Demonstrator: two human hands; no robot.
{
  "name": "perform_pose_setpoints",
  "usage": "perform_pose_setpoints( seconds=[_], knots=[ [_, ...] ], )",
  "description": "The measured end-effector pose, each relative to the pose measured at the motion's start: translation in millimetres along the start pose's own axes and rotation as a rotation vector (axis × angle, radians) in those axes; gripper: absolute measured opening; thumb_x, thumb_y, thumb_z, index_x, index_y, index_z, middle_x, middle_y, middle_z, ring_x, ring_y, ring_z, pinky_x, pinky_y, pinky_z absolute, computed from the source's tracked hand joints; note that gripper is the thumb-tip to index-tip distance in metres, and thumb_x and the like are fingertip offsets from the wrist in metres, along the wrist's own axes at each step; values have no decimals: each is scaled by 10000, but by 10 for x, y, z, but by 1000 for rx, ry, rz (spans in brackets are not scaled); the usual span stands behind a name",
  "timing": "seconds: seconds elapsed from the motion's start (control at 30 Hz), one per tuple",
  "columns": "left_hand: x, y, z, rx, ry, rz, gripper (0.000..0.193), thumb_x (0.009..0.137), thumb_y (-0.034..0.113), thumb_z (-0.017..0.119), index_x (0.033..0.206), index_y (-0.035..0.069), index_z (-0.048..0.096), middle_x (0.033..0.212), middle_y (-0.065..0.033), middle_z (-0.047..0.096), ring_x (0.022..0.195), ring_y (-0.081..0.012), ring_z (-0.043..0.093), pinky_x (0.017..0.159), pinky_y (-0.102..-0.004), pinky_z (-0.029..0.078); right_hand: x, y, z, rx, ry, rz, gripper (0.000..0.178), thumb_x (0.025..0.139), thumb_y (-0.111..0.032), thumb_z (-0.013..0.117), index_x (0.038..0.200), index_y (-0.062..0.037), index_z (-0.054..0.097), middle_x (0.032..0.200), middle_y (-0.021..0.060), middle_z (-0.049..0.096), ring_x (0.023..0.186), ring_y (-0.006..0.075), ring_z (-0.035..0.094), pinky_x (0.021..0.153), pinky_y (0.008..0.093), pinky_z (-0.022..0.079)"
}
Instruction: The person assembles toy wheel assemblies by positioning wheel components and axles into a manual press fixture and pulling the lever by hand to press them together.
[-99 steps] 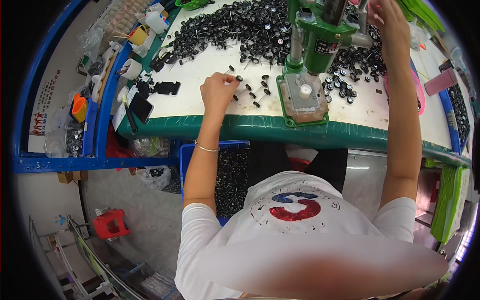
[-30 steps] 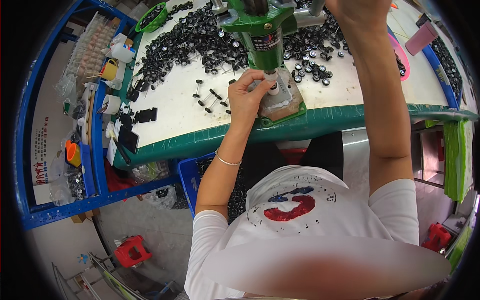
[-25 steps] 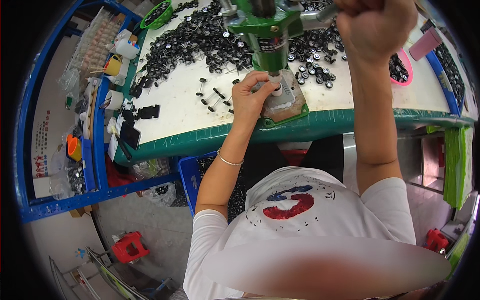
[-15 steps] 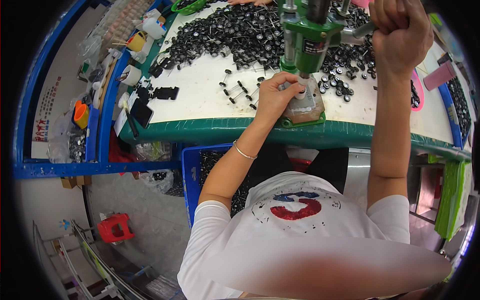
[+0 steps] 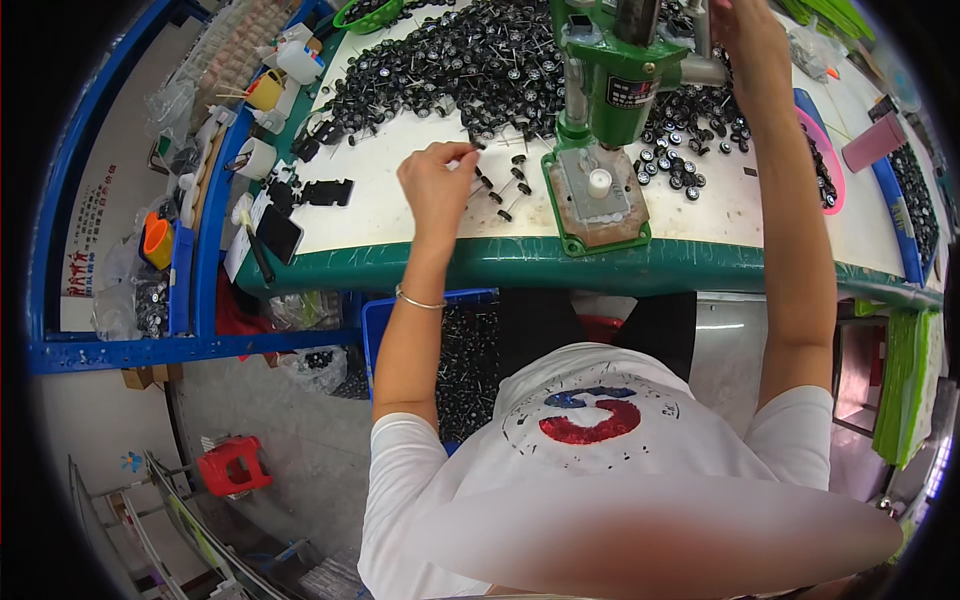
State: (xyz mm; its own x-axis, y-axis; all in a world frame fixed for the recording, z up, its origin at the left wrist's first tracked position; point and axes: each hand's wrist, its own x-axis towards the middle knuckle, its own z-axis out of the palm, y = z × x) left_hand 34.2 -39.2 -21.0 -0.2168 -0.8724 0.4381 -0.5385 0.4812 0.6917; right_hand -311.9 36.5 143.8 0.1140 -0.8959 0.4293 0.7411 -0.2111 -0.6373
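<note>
Stretching across the room before the person was a white worktable [image 5: 400,215] with a green rim, and against its left side ran a blue rack [image 5: 190,290] crowded with small containers, an orange tape roll [image 5: 156,240] among them. On the table near the front edge stood a green hand press [image 5: 610,90], its flat base plate [image 5: 600,200] carrying a small white cylinder [image 5: 599,183] under the ram. Behind and around the press lay a broad heap of small black wheels [image 5: 470,65], some joined in pairs on thin axles. Under the table sat a blue crate [image 5: 445,340] filled with more dark parts, and a red stool [image 5: 232,465] stood on the floor farther left.

The person, in a white shirt, reached both arms over the table. The right hand [image 5: 750,40] was raised at the press lever near the top of the view; I could not tell whether its fingers were closed around the lever or only resting there. The left hand [image 5: 437,185], with a thin bracelet [image 5: 420,300] on the wrist, was just left of the base plate, fingertips pinched together at the edge of the heap. Whether anything sat between them I could not make out. A few loose wheel-and-axle pieces [image 5: 505,190] lay on the bare tabletop between that hand and the press base, close to the fingertips.
</note>
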Motion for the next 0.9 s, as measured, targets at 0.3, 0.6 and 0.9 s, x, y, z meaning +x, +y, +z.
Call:
perform_pose_setpoints(
  seconds=[0.3, 0.6, 0.9],
  knots=[
    [49, -34, -53, 673, -11, 169, 136, 798, 190, 660, 792, 143, 788, 816, -62, 699, 796, -283, 622, 842, -434, 416, -1082, 1178, -617, -1880, 92, -30, 186, 894, -142, 645, 1065, -80, 685, 1037, 96, 640, 1002, 286, 603, 880, 395, 468],
    [340, 58, 648, 563, -100, 278, 84, 770, 158, 685, 760, 146, 767, 832, -41, 671, 903, -246, 601, 872, -396, 392, -1210, 1286, -785, -2004, 75, -58, 174, 896, -161, 651, 1041, -75, 694, 997, 68, 652, 994, 283, 590, 849, 394, 431],
    [197, 10, 301, -77, -48, -25, 136, 856, 144, 705, 928, 37, 747, 856, -48, 713, 714, -192, 668, 676, -302, 522, -1082, 1427, -145, -1242, 228, -23, 230, 886, -44, 672, 1113, -7, 673, 1040, 75, 680, 952, 149, 636, 833, 287, 500]
  ],
)
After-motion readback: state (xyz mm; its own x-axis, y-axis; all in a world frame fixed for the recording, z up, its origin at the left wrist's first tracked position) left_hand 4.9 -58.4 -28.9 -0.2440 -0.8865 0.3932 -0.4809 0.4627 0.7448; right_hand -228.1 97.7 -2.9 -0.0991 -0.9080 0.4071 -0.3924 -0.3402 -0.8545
